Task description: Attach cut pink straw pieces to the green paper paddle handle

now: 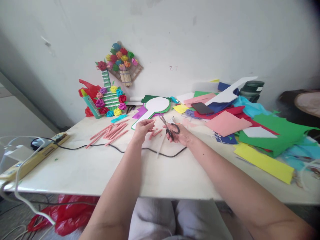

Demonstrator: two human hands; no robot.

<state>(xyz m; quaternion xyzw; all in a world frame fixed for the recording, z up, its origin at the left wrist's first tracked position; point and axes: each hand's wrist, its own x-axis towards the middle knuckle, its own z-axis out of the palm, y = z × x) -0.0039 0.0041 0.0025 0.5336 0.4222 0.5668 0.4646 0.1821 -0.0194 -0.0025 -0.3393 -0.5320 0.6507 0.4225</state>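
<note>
My right hand point(182, 134) is closed around the black handles of a pair of scissors point(163, 118), whose blades point up and to the left. Just left of the blades, my left hand point(145, 127) is closed in a pinch; a small pinkish tip shows at its fingers, too small to name. Short pink paper tubes point(157, 132) lie on the table between the hands. Several longer pink paper tubes point(113, 132) are spread to the left. Beyond my hands rests a white paddle-shaped cutout point(157, 104) with a green edge.
A black cable point(120, 150) crosses the table from a yellow power strip point(47, 151) at left. A green glue bottle point(90, 105) leans by a flower-decorated guitar shape point(110, 98). Coloured sheets point(270, 133), a phone point(202, 108) and a dark jar point(251, 90) occupy the right.
</note>
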